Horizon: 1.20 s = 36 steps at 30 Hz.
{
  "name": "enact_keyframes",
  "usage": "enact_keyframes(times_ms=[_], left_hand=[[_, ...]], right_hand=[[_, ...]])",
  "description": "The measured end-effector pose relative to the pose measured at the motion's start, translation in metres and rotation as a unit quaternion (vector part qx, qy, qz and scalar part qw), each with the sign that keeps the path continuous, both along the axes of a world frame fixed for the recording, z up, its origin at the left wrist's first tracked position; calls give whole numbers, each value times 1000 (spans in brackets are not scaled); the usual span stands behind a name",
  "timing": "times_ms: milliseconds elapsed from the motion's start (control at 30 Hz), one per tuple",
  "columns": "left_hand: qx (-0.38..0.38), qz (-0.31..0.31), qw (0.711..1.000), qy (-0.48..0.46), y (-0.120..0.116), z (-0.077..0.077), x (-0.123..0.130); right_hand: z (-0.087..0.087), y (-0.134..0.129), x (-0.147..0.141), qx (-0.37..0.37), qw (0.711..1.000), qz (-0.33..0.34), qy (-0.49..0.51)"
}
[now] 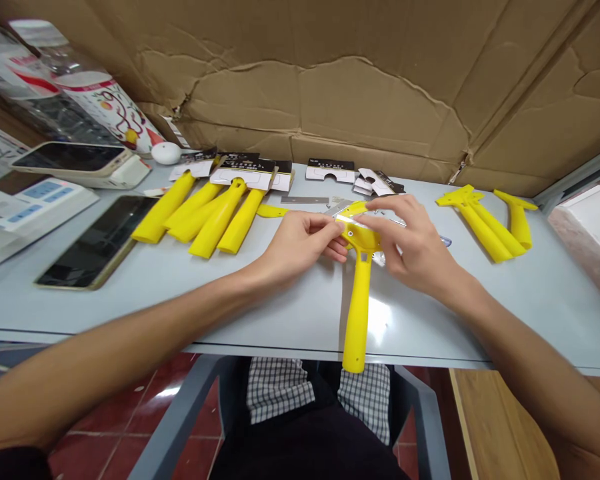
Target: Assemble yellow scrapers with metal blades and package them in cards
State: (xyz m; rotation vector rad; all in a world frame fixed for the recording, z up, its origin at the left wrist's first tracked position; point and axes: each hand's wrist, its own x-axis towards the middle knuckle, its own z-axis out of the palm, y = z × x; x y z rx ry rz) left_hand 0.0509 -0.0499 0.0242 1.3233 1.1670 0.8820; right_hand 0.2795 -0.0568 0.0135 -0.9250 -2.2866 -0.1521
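Between hands [300, 243] [420, 247], yellow scraper [357, 310], blade [349, 219] perhaps half-hidden

- Tall brown cardboard [290, 100] walls off the back of the pale grey worktop [270, 317].
- Yellow hollow plastic handles [213, 227], fanned together under printed cards, obstruct the back left; a black-screened smartphone [95, 243] lies flat beyond them.
- A clear white-capped plastic bottle [103, 100] rises at far left.
- Between the left grip [303, 237] and the near edge, bare surface leaves room, bounded by the left forearm [190, 313].
- The yellow plastic scraper [357, 313] divides the near middle.
- Right of the right grip [413, 243], open surface reaches the yellow T-shaped plastic handles [487, 227].
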Motion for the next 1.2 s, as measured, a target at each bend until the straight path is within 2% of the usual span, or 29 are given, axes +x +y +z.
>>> enact_keyframes(times_ms=[67, 133, 233, 367, 467, 600, 700, 833, 933, 1067, 1200], left_hand=[[7, 10, 1000, 4, 1, 2, -1], [13, 20, 1000, -4, 3, 3, -2], [20, 24, 999, -23, 7, 3, -3], [21, 29, 999, -34, 10, 3, -2], [23, 33, 998, -41, 11, 4, -2], [26, 26, 999, -39, 10, 3, -3], [21, 16, 998, -49, 12, 1, -4], [1, 5, 998, -58, 13, 0, -3], [-1, 22, 997, -69, 7, -1, -1], [44, 14, 998, -47, -10, -2, 2], [130, -19, 989, 67, -22, -6, 4]], right_hand=[[3, 4, 3, -46, 992, -9, 114], [9, 7, 6, -141, 964, -52, 220], [16, 9, 7, -324, 883, -101, 324], [20, 8, 6, -502, 783, -43, 364], [19, 8, 6, -548, 747, -9, 375], [15, 9, 5, -580, 707, -2, 406], [13, 10, 5, -588, 689, -3, 422], [13, 10, 5, -583, 691, -2, 428], [12, 10, 4, -571, 693, -7, 441], [10, 9, 0, -559, 682, -23, 471], [10, 4, -5, -553, 678, -21, 483]])
